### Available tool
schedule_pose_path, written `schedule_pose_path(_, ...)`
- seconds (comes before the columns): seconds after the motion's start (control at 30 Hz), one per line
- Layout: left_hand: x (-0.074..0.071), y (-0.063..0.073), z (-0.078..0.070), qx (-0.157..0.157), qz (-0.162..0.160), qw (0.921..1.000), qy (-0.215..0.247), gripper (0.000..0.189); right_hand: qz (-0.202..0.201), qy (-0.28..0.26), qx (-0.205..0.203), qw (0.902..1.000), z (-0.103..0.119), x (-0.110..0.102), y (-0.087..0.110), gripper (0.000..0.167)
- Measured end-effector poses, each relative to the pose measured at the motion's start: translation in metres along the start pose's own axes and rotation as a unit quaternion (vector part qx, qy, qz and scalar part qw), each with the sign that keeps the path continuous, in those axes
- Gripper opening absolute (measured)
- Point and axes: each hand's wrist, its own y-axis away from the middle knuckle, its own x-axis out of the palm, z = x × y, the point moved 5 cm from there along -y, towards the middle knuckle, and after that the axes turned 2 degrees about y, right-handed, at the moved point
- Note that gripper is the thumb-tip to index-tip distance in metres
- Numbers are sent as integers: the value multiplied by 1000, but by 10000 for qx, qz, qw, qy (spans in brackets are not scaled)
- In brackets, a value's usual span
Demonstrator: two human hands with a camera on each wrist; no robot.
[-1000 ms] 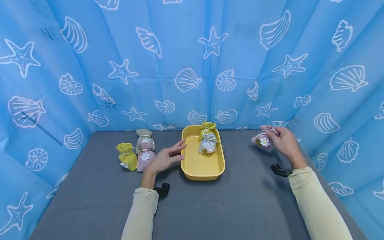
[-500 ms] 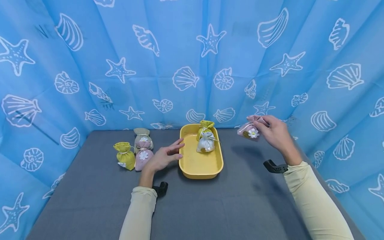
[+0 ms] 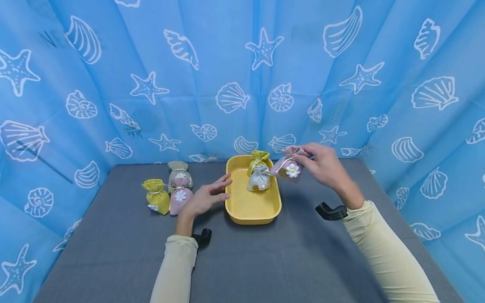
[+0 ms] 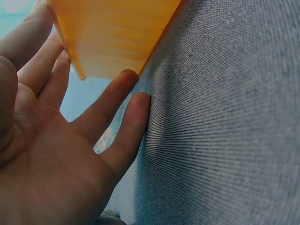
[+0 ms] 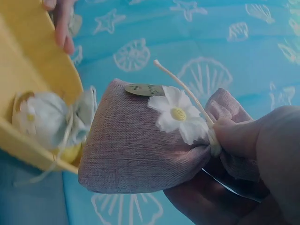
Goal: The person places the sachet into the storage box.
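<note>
A pink drawstring pouch with a white daisy (image 5: 136,140) is pinched at its gathered neck by my right hand (image 3: 323,166), held in the air at the right rim of the yellow tray (image 3: 254,212). Inside that tray, toward the back right, a pale grey pouch (image 3: 259,178) leans before a yellow-green pouch (image 3: 258,159). My left hand (image 3: 206,198) has its fingers spread along the tray's left side; the left wrist view shows the fingertips (image 4: 127,77) right at the tray wall.
Left of the tray stand a yellow-green pouch (image 3: 157,198), a second pink pouch (image 3: 178,204) and a beige pouch (image 3: 178,168) behind it. A blue seashell curtain (image 3: 242,84) hangs along the back of the grey tabletop (image 3: 242,261).
My right hand has carried the pink pouch leftward and a little up, from the table's right side to the tray's right rim. The left hand has stayed at the tray.
</note>
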Motion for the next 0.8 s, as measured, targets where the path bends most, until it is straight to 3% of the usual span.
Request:
schedule_pose_path(0.23,-1,0,1,0,-17,10000,-25,58,484,-360,-279,9978,20,27,-6,14)
schedule_pose_path(0.57,1,-1,2,70,-69,9999,-56,56,1041,-594,-283,9924,21,68,-4,20)
schedule_pose_path(0.8,-1,0,1,226,-63,9997,-89,55,1343,-644,-237,9886,16,83,0,4)
